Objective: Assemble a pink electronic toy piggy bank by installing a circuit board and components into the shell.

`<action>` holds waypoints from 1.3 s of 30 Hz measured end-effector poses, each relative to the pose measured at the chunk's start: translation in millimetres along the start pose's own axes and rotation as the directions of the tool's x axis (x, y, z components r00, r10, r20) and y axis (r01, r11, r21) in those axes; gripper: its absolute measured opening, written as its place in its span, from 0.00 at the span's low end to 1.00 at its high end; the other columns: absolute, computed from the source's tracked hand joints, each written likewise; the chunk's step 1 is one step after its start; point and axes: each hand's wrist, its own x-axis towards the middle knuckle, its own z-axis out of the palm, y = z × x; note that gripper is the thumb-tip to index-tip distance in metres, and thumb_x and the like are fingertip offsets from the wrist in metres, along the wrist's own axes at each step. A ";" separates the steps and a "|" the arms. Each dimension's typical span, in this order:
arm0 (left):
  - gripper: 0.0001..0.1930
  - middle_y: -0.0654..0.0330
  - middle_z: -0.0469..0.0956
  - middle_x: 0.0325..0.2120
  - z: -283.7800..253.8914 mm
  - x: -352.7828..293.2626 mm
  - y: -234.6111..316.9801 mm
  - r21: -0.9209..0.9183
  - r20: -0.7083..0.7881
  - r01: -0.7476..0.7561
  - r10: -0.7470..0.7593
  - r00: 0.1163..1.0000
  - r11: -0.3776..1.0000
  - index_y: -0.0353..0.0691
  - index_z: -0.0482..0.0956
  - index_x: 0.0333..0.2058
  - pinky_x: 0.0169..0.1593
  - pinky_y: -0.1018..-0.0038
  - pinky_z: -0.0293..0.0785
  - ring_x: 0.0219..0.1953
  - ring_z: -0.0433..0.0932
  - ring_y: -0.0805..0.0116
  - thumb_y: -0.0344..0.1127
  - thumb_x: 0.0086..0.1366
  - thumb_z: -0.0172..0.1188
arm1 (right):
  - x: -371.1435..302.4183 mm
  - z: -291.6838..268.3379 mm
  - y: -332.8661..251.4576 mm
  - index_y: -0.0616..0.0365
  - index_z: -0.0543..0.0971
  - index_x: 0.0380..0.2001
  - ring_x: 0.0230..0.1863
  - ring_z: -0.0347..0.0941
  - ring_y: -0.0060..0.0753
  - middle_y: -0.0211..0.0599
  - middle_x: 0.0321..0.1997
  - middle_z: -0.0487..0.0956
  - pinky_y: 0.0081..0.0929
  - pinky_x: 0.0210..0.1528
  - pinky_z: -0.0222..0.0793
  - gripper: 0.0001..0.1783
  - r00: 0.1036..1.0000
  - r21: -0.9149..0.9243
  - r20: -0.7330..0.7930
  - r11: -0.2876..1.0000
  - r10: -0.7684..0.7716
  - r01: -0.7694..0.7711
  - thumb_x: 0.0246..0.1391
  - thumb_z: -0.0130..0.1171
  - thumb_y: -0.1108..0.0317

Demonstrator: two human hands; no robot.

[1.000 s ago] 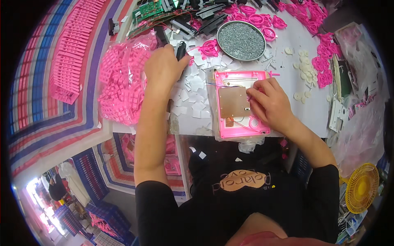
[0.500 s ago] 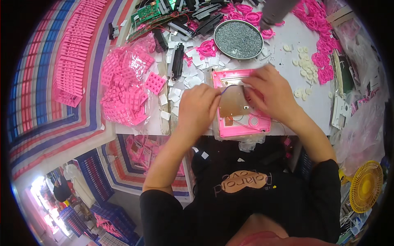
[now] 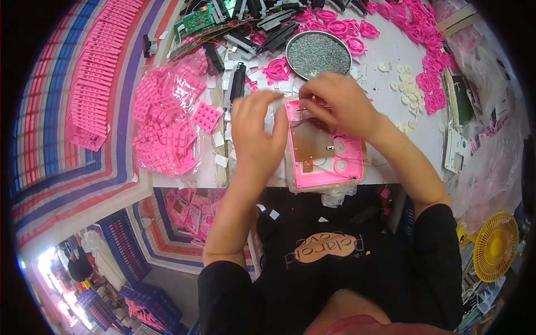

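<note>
A pink plastic housing (image 3: pixel 326 180) lies at the table's front edge with a brown circuit board (image 3: pixel 312 144) and thin wires inside it. My left hand (image 3: pixel 255 131) is raised beside its upper left corner, thumb and fingers apart, with nothing seen between them. Over the housing's upper part, my right hand (image 3: pixel 343 106) has its fingers curled and pressed together. Whatever they may hold is hidden. Just beyond that hand stands a round metal dish (image 3: pixel 318 53) full of small screws.
A clear bag of pink keypads (image 3: pixel 167 120) lies left, near a loose pink keypad (image 3: pixel 207 116). Black parts (image 3: pixel 273 33) and green circuit boards (image 3: pixel 198 25) pile up at the back. Pink rings (image 3: pixel 432 56) and white discs (image 3: pixel 410 92) lie right. A yellow fan (image 3: pixel 496 247) stands lower right.
My left hand has let go of the blue wire and moved left and up, its fingers parting. My right hand has moved up and left, off the board's right side.
</note>
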 end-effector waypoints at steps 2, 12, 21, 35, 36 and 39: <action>0.11 0.53 0.80 0.37 3.6 17.4 -2.5 -0.003 0.078 -0.014 0.015 0.997 1.000 0.35 0.82 0.43 0.46 0.67 0.72 0.41 0.77 0.58 0.26 0.61 0.59 | -14.1 2.6 2.0 0.54 0.80 0.33 0.36 0.75 0.44 0.37 0.32 0.80 0.37 0.41 0.71 0.06 0.998 0.098 -0.053 0.995 0.022 -0.017 0.51 0.66 0.67; 0.08 0.63 0.83 0.30 15.6 16.5 -15.4 -0.376 0.504 0.344 -0.121 0.855 0.861 0.32 0.83 0.40 0.37 0.77 0.73 0.31 0.77 0.78 0.31 0.67 0.61 | -37.0 0.1 17.1 0.53 0.85 0.41 0.42 0.71 0.38 0.32 0.39 0.81 0.32 0.45 0.69 0.14 0.983 0.275 -0.185 0.961 0.010 0.042 0.47 0.69 0.74; 0.07 0.62 0.80 0.28 25.3 -4.1 -12.1 -0.001 0.061 -0.395 0.395 0.917 0.919 0.41 0.82 0.32 0.44 0.65 0.66 0.30 0.76 0.60 0.27 0.55 0.69 | -46.2 -4.4 -3.5 0.57 0.84 0.46 0.42 0.70 0.40 0.35 0.42 0.81 0.33 0.46 0.68 0.19 0.995 0.182 -0.102 0.983 -0.001 0.019 0.47 0.64 0.79; 0.04 0.62 0.81 0.26 23.2 -12.2 -4.6 0.028 0.006 -0.124 0.124 0.992 0.992 0.42 0.84 0.34 0.45 0.67 0.65 0.30 0.77 0.64 0.30 0.59 0.68 | 41.0 -10.2 33.1 0.57 0.81 0.38 0.46 0.74 0.43 0.40 0.42 0.80 0.40 0.46 0.73 0.14 0.979 -0.206 -0.196 0.979 -0.047 0.006 0.47 0.58 0.79; 0.04 0.63 0.81 0.25 23.5 -13.1 -3.4 0.009 0.001 -0.076 0.076 0.997 0.997 0.42 0.84 0.33 0.45 0.68 0.65 0.29 0.77 0.65 0.30 0.59 0.67 | 65.7 4.1 47.2 0.56 0.81 0.40 0.47 0.74 0.44 0.39 0.43 0.80 0.40 0.47 0.74 0.15 0.984 -0.280 -0.169 0.960 -0.056 0.007 0.47 0.59 0.79; 0.04 0.63 0.80 0.23 23.8 -16.8 -5.1 -0.034 -0.002 0.059 -0.059 0.998 0.998 0.40 0.84 0.33 0.45 0.69 0.65 0.27 0.76 0.67 0.30 0.59 0.67 | 110.3 52.0 62.3 0.55 0.81 0.42 0.48 0.74 0.45 0.39 0.44 0.78 0.39 0.47 0.76 0.16 0.993 -0.483 -0.043 0.873 -0.106 0.072 0.46 0.59 0.77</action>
